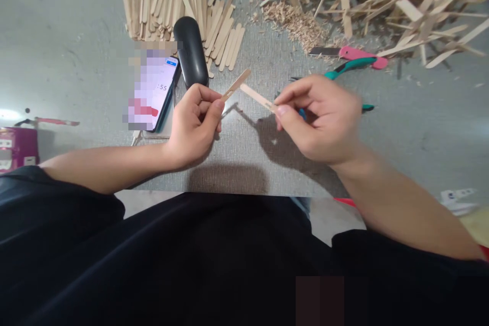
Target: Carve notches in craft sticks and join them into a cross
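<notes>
Between the thumb and fingers of my left hand [198, 122] is a wooden craft stick [239, 81], slanting up to the right, with a notch cut near my fingertips. My right hand [315, 114] pinches a second craft stick [254, 96], which points up to the left and also shows a small notch by the thumb. The far ends of both sticks come close together above the table; whether they touch I cannot tell. Green-handled pliers [349, 66] lie partly hidden behind my right hand.
Behind my left hand are a black case [191, 48] and a lit phone [155, 89]. A row of craft sticks [164, 7] lies farther back. At the back right are a heap of sticks [382, 0], wood shavings [296, 23] and a pink-handled knife [359, 55].
</notes>
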The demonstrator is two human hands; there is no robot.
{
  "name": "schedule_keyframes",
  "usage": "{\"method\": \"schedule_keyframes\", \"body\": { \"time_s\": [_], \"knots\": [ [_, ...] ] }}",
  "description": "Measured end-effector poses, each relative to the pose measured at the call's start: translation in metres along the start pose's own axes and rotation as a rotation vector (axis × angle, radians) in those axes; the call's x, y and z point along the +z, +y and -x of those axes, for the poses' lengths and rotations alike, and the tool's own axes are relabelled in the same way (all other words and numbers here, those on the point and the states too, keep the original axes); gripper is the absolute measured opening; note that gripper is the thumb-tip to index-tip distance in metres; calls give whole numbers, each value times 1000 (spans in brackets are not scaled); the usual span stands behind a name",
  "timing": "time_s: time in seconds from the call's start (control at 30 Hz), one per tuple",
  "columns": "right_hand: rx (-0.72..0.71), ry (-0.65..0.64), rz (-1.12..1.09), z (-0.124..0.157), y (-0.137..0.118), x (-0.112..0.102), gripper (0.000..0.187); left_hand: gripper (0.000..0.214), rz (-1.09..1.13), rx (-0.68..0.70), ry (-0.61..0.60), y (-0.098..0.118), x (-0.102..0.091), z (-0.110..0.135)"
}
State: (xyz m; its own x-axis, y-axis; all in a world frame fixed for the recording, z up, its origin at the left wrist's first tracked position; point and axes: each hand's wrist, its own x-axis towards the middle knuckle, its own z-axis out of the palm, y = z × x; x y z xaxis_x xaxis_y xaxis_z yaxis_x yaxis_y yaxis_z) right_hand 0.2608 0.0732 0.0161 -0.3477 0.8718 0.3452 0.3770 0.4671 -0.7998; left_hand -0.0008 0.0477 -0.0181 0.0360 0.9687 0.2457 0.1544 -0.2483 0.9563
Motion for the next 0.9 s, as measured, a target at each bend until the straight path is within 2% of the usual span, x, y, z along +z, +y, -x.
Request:
{"method": "schedule_keyframes", "body": {
  "time_s": [0.13,0.3,0.53,0.8,0.9],
  "knots": [
    [22,27,-212,11,-10,10,16,36,7,174,-11,-12,1,-1],
    [144,57,-211,11,-17,15,19,27,-19,211,-5,-11,2,3],
    [279,60,-299,9,-30,15,16,7,-311,340,-16,-5,-5,9],
    [412,-29,-516,10,-30,31,12,6,-396,358,-71,5,-5,13],
    [480,-51,-595,10,-29,33,21,8,-354,330,-89,5,-5,14]
  ]
}}
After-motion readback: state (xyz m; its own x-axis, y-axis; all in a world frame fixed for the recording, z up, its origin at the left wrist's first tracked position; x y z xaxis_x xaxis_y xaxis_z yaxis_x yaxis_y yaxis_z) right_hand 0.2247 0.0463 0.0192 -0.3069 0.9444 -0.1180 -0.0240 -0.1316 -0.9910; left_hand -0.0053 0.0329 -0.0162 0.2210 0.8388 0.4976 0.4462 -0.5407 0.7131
